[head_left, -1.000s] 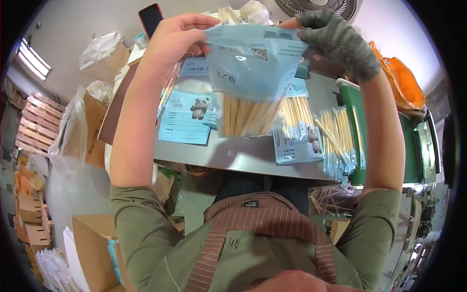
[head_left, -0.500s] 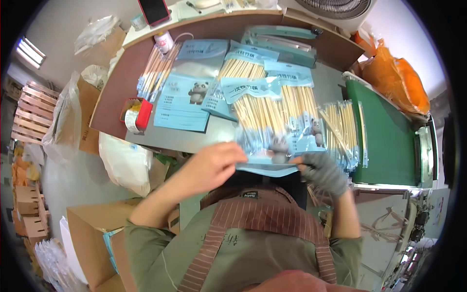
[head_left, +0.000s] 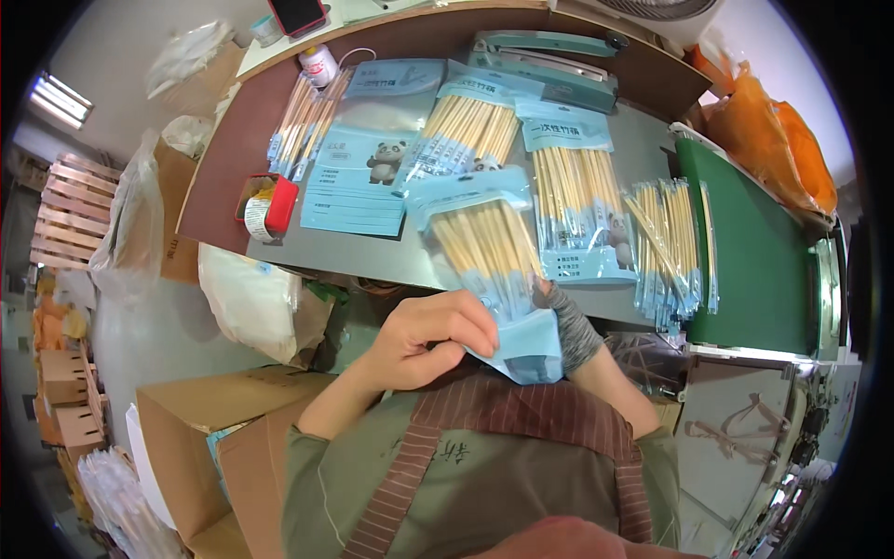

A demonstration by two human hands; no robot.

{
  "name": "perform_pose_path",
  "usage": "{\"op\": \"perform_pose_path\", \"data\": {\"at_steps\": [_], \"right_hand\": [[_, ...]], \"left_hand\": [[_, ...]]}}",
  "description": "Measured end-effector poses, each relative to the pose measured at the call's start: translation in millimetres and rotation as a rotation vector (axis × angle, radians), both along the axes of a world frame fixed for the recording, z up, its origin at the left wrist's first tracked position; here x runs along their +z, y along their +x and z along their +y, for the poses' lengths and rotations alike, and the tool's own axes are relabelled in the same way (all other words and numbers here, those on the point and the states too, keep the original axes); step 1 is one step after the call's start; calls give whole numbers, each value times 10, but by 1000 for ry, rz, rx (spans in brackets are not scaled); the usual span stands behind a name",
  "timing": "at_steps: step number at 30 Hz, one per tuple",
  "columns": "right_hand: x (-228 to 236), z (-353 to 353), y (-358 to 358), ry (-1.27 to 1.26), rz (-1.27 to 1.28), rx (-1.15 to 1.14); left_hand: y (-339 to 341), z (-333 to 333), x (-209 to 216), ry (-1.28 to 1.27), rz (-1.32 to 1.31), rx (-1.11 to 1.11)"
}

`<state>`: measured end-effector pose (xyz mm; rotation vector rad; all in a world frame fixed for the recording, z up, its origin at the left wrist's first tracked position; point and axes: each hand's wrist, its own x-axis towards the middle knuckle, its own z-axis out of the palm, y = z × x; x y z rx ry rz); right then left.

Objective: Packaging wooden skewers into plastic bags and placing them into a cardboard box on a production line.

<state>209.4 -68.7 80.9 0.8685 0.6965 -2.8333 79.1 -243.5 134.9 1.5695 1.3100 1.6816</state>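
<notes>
In front of my body I hold a clear and light-blue bag of chopsticks (head_left: 489,247), tilted, its header end pointing away over the table. The fingers of my bare left hand (head_left: 428,337) are closed in a pinch on the bag's near blue end. My right hand (head_left: 570,321), in a grey glove, grips the bag's right side from behind, so most of its fingers are hidden. Just beyond the held bag lie a second filled bag (head_left: 466,130) and, to the right, a third filled bag (head_left: 573,200) on the table.
Flat, unfilled blue bags (head_left: 349,200) lie left of the filled ones. Loose wrapped chopsticks (head_left: 666,247) are at the right, beside a green conveyor belt (head_left: 745,252). A red tape dispenser (head_left: 268,207) and a bag sealer (head_left: 549,70) stand on the table; a cardboard box (head_left: 200,419) stands lower left.
The held bag has come off the pile toward my body and turned, its blue end now raised near my chest. Both hands have drawn in closer.
</notes>
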Motion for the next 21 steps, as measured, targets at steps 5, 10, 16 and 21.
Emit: {"op": "perform_pose_path", "data": {"at_steps": [5,10,16,21], "right_hand": [[539,448,-166,394,186,-25],[160,1427,-259,953,-112,-28],[-34,1557,-324,1404,-411,-74],[36,1566,-137,1267,-350,-381]], "left_hand": [[-389,4,410,75,94,-136],[-1875,292,-98,-377,110,656],[-3516,253,-1104,-962,894,1284],[-3701,445,-1007,-947,908,1254]]}}
